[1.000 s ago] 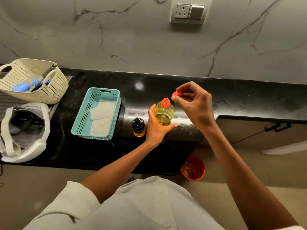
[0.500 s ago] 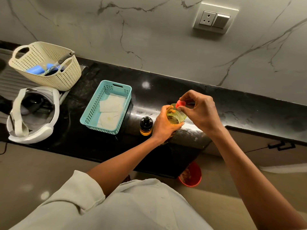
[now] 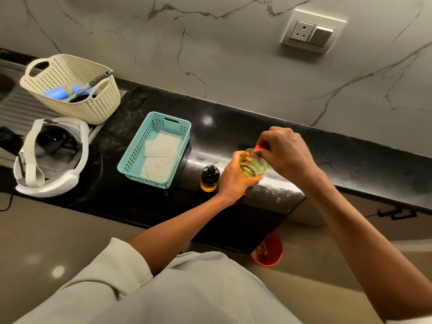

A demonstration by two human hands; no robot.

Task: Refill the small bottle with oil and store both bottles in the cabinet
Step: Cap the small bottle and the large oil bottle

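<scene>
A clear large bottle of yellow oil [image 3: 253, 165] stands on the black counter [image 3: 233, 127]. My left hand [image 3: 233, 178] grips its body from the left. My right hand [image 3: 284, 153] is on top of the bottle's neck, its fingers pinching the red cap [image 3: 259, 147], of which only a sliver shows. Just left of the large bottle stands the small bottle [image 3: 209, 177], with a black cap on it and amber oil in its lower part; neither hand touches it.
A teal basket [image 3: 180, 127] with white cloths lies left of the small bottle. Further left are a cream basket [image 3: 102, 99] and a white headset [image 3: 50, 183]. A red bucket [image 3: 268, 253] stands on the floor below the counter's edge. A cabinet handle [image 3: 397, 212] shows at the right.
My right hand has brought the red cap down from above onto the large bottle's neck. The left hand keeps its grip on the bottle. The camera has shifted.
</scene>
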